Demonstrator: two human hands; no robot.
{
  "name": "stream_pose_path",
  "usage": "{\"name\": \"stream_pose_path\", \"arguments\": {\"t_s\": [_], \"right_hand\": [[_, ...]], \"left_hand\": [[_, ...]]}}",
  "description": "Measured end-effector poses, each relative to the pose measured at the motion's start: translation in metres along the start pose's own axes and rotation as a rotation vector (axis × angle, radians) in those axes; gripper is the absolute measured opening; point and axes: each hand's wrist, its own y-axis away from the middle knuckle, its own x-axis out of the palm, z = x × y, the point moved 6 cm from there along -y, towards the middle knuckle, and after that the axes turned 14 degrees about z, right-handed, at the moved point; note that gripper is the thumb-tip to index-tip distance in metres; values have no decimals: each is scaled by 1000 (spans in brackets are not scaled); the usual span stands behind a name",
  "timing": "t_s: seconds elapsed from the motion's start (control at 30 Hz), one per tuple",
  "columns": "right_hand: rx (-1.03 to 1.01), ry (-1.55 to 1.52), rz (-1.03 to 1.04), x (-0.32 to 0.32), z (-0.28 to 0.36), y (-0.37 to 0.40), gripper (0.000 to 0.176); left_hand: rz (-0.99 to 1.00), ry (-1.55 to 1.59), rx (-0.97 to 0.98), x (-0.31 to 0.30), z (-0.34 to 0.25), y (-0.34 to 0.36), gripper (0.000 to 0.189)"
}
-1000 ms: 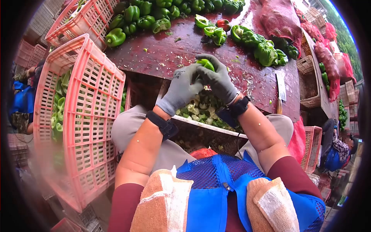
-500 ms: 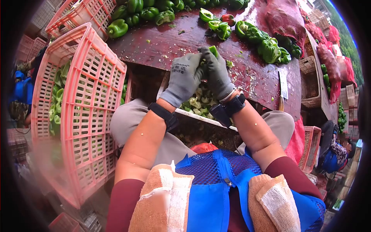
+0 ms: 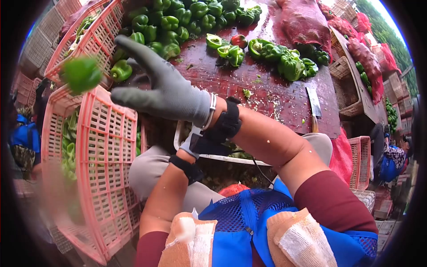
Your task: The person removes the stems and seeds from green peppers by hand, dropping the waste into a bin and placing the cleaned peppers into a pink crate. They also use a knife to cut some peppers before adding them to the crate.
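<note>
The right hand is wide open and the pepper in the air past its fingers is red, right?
Not quite: the pepper in the air is green, not red, as the head view shows. The right hand is wide open, as you said.

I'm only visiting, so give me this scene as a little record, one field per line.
Right hand: grey glove, grip open, apart from the green pepper
Pepper's state: blurred, seemingly in mid-air
Left hand: mostly hidden behind the right forearm; grip unclear
Pink crate: holds green pepper pieces
Table: dark red, bearing a pepper pile and a red pepper
Knife: on the table's right side
</note>
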Motion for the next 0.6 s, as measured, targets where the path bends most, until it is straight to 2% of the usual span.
{"name": "stream_pose_path", "arguments": {"t_s": [0.07,0.1,0.13,0.17,0.2,0.23,0.27,0.3,0.33,0.4,0.43,0.53,0.57,0.6], "right_hand": [[-156,621,-72,-37,-39,6,81],[11,776,-93,-69,-58,12,76],[154,919,-134,-102,-99,28,71],[284,1121,-141,-132,-127,46,73],[436,1272,-132,-160,-157,72,74],[795,1292,10,-183,-180,97,72],[974,1159,136,-205,-216,128,61],[981,1167,136,-212,-224,150,54],[866,1263,96,-213,-216,155,50],[776,1141,119,-209,-204,165,49],[762,1099,93,-204,-190,167,51],[704,806,-191,-213,-189,197,56],[760,350,-306,-212,-204,214,54],[714,3,-415,-200,-196,216,51]], "left_hand": [[229,54,-284,-24,-39,-31,45],[349,56,-424,-36,-59,-44,49],[249,88,-425,-41,-56,-44,50],[149,119,-420,-45,-53,-44,52],[179,143,-443,-43,-51,-45,51],[209,167,-465,-41,-50,-45,50],[237,191,-489,-38,-48,-45,49],[259,110,-433,-35,-46,-45,49],[255,156,-445,-35,-43,-44,49],[249,258,-467,-31,-40,-46,49],[247,202,-488,-37,-43,-49,48],[194,295,-618,-32,-29,-49,51],[177,344,-628,-29,-27,-50,51],[145,458,-607,-23,-24,-52,50]]}}
